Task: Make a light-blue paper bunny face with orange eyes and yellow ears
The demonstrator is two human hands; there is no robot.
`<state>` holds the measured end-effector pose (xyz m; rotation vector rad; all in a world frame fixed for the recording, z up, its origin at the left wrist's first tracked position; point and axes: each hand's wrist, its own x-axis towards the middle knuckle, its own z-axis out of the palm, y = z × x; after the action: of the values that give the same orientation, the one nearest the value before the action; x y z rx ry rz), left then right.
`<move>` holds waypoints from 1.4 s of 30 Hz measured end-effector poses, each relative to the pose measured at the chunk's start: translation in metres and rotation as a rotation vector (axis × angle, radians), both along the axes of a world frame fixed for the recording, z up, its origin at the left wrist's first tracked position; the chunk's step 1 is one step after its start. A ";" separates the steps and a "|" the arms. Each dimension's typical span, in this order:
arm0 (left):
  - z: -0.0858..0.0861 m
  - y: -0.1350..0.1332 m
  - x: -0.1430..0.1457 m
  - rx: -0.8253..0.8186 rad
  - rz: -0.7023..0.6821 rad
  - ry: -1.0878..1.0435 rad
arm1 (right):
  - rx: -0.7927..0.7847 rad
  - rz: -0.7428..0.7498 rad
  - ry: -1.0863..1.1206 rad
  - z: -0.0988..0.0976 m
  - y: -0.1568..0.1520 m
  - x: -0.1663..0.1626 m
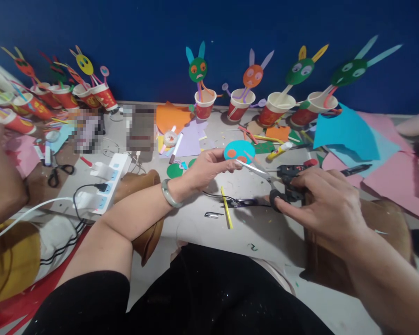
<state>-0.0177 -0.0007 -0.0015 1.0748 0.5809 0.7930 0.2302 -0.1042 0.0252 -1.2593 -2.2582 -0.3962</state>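
My left hand (211, 167), with a bangle at the wrist, pinches a blue paper oval (239, 148) bearing orange circles. My right hand (330, 200) grips black-handled scissors (256, 171). Their blades are apart and reach the lower edge of the oval, close to my left fingertips. Beside the right fingers is a black tool (289, 171), partly hidden by the hand, whose kind I cannot make out. A yellow strip (226, 208) lies on the table below the scissors, across a dark tool with a cord.
Red paper cups (204, 110) with paper rabbit-like figures line the back by a blue wall. A power strip (113, 179) with plugs stands left. Coloured paper (349, 132) is spread at right. Another person's arm (3, 172) is at far left, near black-handled scissors (60, 172).
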 end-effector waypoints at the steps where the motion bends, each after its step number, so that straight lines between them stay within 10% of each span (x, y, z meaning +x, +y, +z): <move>1: 0.000 0.000 0.000 0.002 -0.006 -0.004 | 0.003 -0.005 -0.004 0.000 0.001 0.000; 42: -0.004 -0.002 -0.002 0.046 -0.032 -0.081 | -0.116 0.018 0.040 -0.005 0.006 -0.003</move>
<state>-0.0200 -0.0029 -0.0057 1.0864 0.4778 0.8217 0.2273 -0.0978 0.0206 -1.2919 -2.2850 -0.2336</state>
